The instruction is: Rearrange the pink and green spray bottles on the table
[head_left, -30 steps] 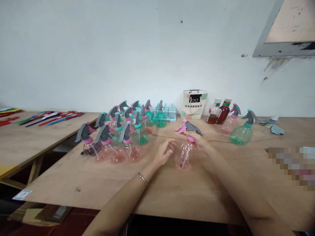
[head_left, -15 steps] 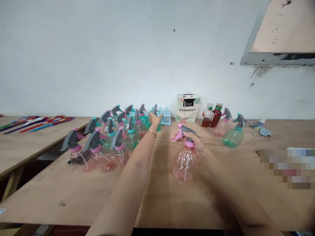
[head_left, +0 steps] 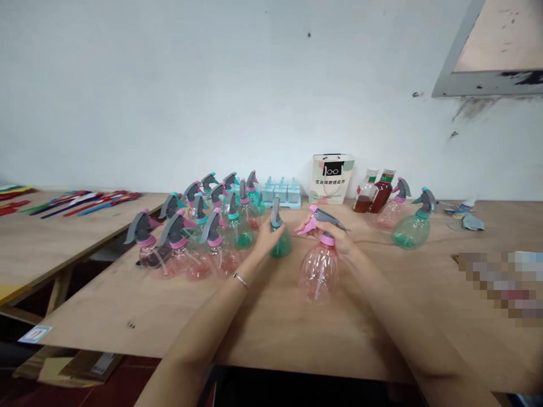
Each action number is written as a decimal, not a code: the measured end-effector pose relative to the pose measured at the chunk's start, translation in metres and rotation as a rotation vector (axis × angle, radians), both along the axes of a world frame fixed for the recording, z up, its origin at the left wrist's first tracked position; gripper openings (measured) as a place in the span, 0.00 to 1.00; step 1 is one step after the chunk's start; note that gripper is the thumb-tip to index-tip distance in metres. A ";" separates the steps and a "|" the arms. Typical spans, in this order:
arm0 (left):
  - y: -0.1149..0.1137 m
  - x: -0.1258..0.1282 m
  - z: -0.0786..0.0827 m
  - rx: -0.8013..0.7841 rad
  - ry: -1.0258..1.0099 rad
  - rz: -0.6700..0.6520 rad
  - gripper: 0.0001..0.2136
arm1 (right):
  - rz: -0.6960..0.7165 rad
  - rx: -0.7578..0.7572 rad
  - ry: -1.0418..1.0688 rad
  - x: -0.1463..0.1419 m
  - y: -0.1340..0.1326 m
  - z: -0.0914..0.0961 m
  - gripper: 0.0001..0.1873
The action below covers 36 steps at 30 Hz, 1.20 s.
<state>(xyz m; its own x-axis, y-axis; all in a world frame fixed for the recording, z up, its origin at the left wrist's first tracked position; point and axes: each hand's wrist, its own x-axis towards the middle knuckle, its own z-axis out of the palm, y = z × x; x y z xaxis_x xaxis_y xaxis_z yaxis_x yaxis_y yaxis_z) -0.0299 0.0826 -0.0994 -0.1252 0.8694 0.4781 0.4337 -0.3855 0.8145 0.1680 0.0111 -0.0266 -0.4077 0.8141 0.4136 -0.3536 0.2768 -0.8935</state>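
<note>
My left hand point(head_left: 268, 236) is closed round the neck of a green spray bottle point(head_left: 282, 244) with a grey trigger head, near the middle of the table. My right hand point(head_left: 336, 233) grips the pink-and-grey spray head of a clear pink spray bottle point(head_left: 319, 275), which stands nearer to me. To the left of my left hand, several pink and green spray bottles point(head_left: 223, 257) stand in a cluster. Off to the right are a pink spray bottle point(head_left: 391, 215) and a green spray bottle point(head_left: 411, 230).
Along the wall stand a light-blue ice-pop mould point(head_left: 280, 195), a paper bag point(head_left: 332, 181) and two bottles of brown liquid point(head_left: 382, 192). A grey cloth point(head_left: 472, 222) lies at the right. Coloured strips point(head_left: 91, 203) lie on the left table, across a gap.
My left hand has drawn the green spray bottle from near the blue mould toward me. The right hand keeps hold of the pink bottle. The view has shifted slightly.
</note>
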 end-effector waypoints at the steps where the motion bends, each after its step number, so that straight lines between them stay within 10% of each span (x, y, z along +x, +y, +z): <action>1: -0.012 -0.002 -0.003 0.002 0.001 -0.034 0.10 | -0.005 -0.002 0.004 0.000 -0.001 0.000 0.13; 8: -0.058 -0.017 -0.023 0.089 -0.002 -0.062 0.16 | -0.039 0.000 -0.015 -0.002 0.005 -0.007 0.16; 36: -0.057 -0.016 -0.020 0.149 0.061 -0.048 0.12 | -0.136 -0.145 0.027 0.000 0.011 -0.016 0.20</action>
<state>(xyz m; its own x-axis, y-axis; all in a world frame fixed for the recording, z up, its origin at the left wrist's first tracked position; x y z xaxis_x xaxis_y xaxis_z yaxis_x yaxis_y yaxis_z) -0.0458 0.0257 -0.1193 -0.0519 0.7928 0.6072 0.4589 -0.5211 0.7196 0.1684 0.0223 -0.0431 -0.2800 0.9128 0.2973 -0.3461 0.1929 -0.9182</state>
